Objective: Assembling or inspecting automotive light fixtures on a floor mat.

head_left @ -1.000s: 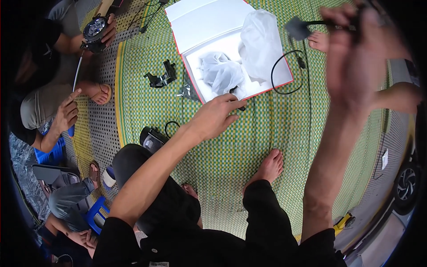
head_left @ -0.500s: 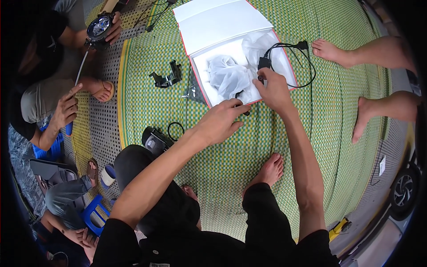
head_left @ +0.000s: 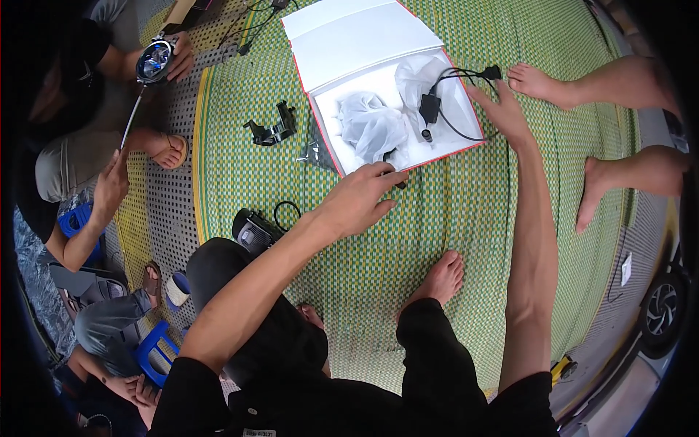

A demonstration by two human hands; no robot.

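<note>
An open white box [head_left: 455, 148] with red edges stands before me, holding two bundles in thin white wrapping [head_left: 373, 125] and a black cable with a small black block [head_left: 429, 108]. My left hand [head_left: 357, 198] is at the box's near edge. Its fingers bend around a small black piece [head_left: 400, 184], mostly hidden under the fingertips; the thumb points away. My right hand [head_left: 504, 116] is beside the box's right side, thumb and fingers apart, close to the cable loop and its black plug [head_left: 492, 73]. A round connector end [head_left: 427, 135] lies on the wrapping.
A black bracket [head_left: 272, 125] and a clear bag [head_left: 314, 151] lie left of the box on the green mat [head_left: 364, 291]. A black lamp-like unit [head_left: 255, 230] sits by my left knee. Leftward, another person holds a round lamp [head_left: 155, 62] and a screwdriver [head_left: 132, 116]. Someone's bare feet [head_left: 542, 84] are at right.
My right hand has let go of the cable's connector end and moved right, toward the cable loop. My left hand has stayed put. The other person's screwdriver hand has moved and closed around the tool.
</note>
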